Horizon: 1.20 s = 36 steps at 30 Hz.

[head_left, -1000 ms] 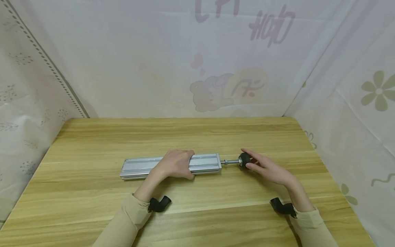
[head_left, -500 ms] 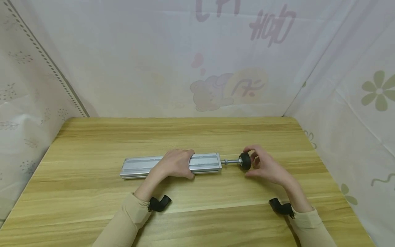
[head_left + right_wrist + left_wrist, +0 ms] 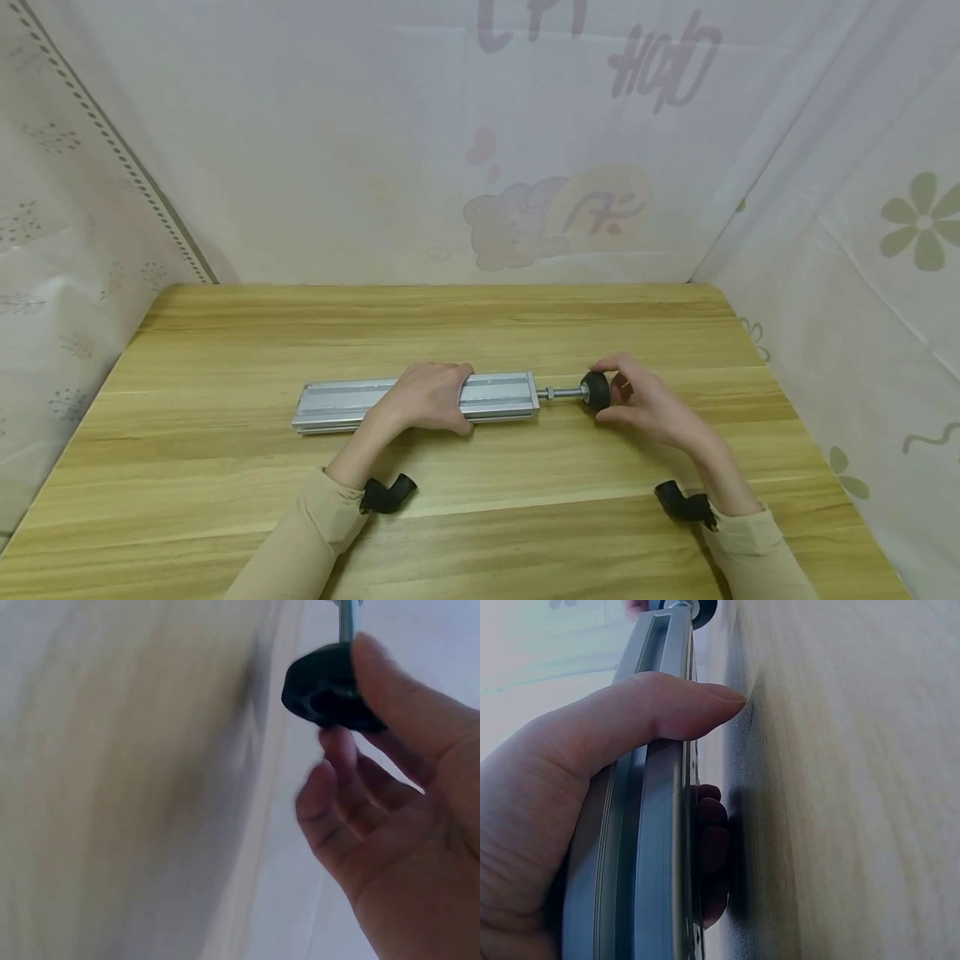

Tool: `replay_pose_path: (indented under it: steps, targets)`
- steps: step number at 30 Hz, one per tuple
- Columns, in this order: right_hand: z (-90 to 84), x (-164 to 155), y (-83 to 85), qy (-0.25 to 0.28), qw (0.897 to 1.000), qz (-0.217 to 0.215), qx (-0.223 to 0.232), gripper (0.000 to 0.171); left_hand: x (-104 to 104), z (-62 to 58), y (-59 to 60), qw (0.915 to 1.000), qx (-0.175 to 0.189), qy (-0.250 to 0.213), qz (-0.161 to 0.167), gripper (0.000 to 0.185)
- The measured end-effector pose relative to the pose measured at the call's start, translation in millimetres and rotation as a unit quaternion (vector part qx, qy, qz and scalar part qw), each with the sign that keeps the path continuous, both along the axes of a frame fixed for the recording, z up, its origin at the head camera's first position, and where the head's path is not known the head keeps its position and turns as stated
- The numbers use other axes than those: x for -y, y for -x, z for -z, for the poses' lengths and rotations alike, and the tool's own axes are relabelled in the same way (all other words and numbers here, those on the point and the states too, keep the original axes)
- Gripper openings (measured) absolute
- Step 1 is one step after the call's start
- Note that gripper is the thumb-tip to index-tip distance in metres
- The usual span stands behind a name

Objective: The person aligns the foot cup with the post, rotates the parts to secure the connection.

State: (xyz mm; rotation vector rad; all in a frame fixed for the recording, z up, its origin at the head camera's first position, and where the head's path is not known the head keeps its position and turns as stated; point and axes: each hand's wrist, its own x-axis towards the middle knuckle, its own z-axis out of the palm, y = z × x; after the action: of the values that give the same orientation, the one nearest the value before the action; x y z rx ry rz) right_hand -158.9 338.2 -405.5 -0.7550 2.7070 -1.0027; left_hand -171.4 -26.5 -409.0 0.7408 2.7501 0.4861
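A silver aluminium profile bar (image 3: 337, 403) lies lengthways across the wooden table (image 3: 480, 325). My left hand (image 3: 427, 398) grips its middle, thumb on the near side and fingers curled over the far side; the left wrist view shows the bar (image 3: 652, 847) clamped in that hand (image 3: 592, 795). A threaded rod (image 3: 562, 392) sticks out of the bar's right end and carries a round black foot (image 3: 596, 389). My right hand (image 3: 637, 402) pinches that foot between thumb and curled fingers. The right wrist view shows the black foot (image 3: 326, 697) against the fingers (image 3: 352, 772).
White printed cloth walls (image 3: 480, 142) close the table in at the back and on both sides. Black wrist camera mounts (image 3: 386, 494) sit at both cuffs. Bare wood stretches in front of and behind the bar.
My right hand went from flat, straight fingers beside the black foot to curled fingers pinching it. The left hand and the bar stayed put.
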Motion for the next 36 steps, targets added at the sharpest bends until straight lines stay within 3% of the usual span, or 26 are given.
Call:
replay_pose_path:
  steps: [8, 17, 25, 36]
  targets:
    - [-4.4, -5, -1.5, -0.048, 0.997, -0.006, 0.061, 0.061, 0, 0.4, 0.5, 1.0, -0.005, 0.002, 0.002, 0.046]
    - [-3.5, -6, -1.5, -0.046, 0.995, 0.002, 0.086, 0.064, 0, 1.0, 0.4, 1.0, -0.001, -0.002, 0.002, 0.046]
    - [-4.2, -3, -1.6, -0.019, 0.998, 0.003, 0.052, 0.094, 0, 1.9, 0.2, 1.0, -0.004, -0.001, 0.002, 0.047]
    - [0.9, 4, -1.7, -0.037, 0.999, 0.019, -0.012, 0.072, -1, 1.0, 0.9, 1.0, 0.0, 0.001, 0.0, 0.047]
